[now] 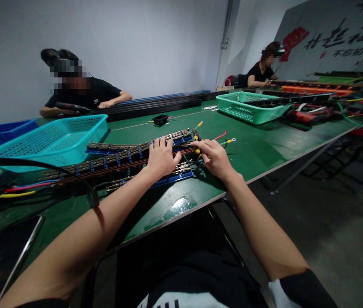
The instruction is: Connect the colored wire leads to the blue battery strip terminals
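While both forearms reach out over the near edge of the green desk [258, 154], the left hand [160, 158] lies palm down on the long rail strips [117, 160], fingers spread flat across them, pressing and not gripping. The right hand [215, 159] sits just beside it at the strips' right end, fingers curled and pinched on a yellow terminal [197, 150]; how firmly it grips cannot be told. The strips run from the left part of the desk to near its middle, close to the near edge, with blue clips along them. A red wire [220, 136] and a yellow-tipped wire [231, 140] lie on the desk just beyond the right hand. A blue basket [53, 139] stands behind the strips towards the left. A green basket [248, 107] stands towards the far right. A small black part [160, 120] lies mid-desk. Two other people sit along the far edge, one at the left [81, 92], one further right [261, 70], well apart from these hands.
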`<move>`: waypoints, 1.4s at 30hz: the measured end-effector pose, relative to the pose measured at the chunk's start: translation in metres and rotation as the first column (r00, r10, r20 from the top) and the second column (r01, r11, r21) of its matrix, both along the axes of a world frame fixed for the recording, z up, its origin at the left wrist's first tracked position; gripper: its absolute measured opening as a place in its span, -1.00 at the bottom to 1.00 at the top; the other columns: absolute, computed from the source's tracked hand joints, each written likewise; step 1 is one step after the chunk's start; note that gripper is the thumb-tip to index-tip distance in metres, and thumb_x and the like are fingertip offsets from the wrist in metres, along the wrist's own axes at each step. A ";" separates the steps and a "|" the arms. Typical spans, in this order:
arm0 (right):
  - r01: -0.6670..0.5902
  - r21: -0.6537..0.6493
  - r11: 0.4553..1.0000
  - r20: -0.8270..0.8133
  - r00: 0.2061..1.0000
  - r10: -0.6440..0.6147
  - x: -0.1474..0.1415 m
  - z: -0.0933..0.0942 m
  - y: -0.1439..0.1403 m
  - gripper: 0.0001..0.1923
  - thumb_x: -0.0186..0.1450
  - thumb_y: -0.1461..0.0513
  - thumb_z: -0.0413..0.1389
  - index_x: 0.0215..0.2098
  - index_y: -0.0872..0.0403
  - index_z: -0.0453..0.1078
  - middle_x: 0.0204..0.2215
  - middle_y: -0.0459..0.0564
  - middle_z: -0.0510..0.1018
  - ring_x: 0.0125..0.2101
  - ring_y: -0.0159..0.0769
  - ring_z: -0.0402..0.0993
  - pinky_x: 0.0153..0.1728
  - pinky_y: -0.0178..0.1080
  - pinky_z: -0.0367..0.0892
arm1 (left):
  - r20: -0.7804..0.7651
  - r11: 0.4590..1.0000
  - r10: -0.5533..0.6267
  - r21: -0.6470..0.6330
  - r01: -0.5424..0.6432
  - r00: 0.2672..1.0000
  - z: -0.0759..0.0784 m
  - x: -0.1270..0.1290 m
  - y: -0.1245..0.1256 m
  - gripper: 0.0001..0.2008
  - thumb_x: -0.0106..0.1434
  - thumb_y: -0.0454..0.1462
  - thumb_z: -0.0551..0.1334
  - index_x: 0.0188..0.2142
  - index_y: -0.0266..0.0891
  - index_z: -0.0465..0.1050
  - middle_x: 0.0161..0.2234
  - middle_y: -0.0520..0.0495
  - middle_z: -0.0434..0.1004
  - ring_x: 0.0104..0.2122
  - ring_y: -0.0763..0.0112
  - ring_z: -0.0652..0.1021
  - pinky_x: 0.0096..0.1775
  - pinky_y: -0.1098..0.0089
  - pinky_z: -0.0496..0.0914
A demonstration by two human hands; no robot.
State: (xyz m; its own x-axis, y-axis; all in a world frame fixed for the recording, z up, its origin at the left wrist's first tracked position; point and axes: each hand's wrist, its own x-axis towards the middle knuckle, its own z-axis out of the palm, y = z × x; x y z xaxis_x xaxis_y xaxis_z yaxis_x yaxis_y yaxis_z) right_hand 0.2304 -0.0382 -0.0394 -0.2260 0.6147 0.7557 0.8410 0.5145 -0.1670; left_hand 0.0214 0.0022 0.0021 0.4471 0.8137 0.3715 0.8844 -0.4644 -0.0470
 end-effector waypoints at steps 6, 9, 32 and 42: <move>-0.016 -0.009 1.000 -0.060 0.998 0.016 -0.002 0.000 -0.001 -0.37 0.26 0.47 -0.04 0.22 -0.13 0.32 0.01 -0.02 0.59 -0.01 -0.17 0.48 0.08 -0.02 0.41 | 0.002 1.000 -0.001 -0.004 0.001 1.000 0.002 0.000 -0.001 -0.44 0.40 -0.06 0.04 0.25 -0.37 0.27 0.30 -0.41 0.26 0.27 -0.05 0.29 0.22 0.05 0.22; -0.037 -0.022 0.999 -0.135 0.990 0.034 -0.004 0.001 -0.003 -0.48 0.35 0.37 -0.03 0.23 -0.09 0.28 0.06 0.02 0.57 -0.04 -0.20 0.54 0.01 -0.07 0.47 | 0.005 1.000 0.003 0.005 -0.003 1.000 0.002 0.000 -0.002 -0.45 0.40 -0.07 0.03 0.24 -0.36 0.28 0.30 -0.40 0.27 0.26 -0.05 0.30 0.21 0.05 0.24; 0.097 -0.071 0.993 -0.452 0.884 -0.119 -0.012 0.011 -0.004 -0.66 0.47 0.06 -0.09 0.14 -0.05 0.27 -0.39 -0.08 0.66 -0.44 -0.28 0.60 -0.35 -0.21 0.44 | 0.007 0.998 -0.005 0.061 0.005 1.000 -0.003 0.000 0.003 -0.48 0.40 -0.07 0.05 0.20 -0.36 0.32 0.26 -0.37 0.32 0.22 -0.07 0.34 0.16 0.03 0.29; 0.123 -0.067 0.990 -0.534 0.834 -0.140 -0.011 0.014 -0.004 -0.71 0.47 0.06 -0.08 0.06 -0.02 0.28 -0.44 -0.08 0.66 -0.49 -0.31 0.58 -0.34 -0.21 0.42 | 0.011 0.998 -0.015 0.065 0.014 1.000 -0.004 0.000 0.004 -0.47 0.40 -0.08 0.06 0.20 -0.40 0.32 0.26 -0.40 0.32 0.22 -0.10 0.35 0.16 0.01 0.30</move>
State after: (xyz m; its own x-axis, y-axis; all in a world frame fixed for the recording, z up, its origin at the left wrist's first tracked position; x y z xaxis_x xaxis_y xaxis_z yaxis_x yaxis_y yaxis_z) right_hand 0.2191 -0.0418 -0.0250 0.2941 0.6327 0.7164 0.6749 0.3933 -0.6244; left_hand 0.0217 0.0057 -0.0021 0.4542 0.7812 0.4283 0.8781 -0.4739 -0.0668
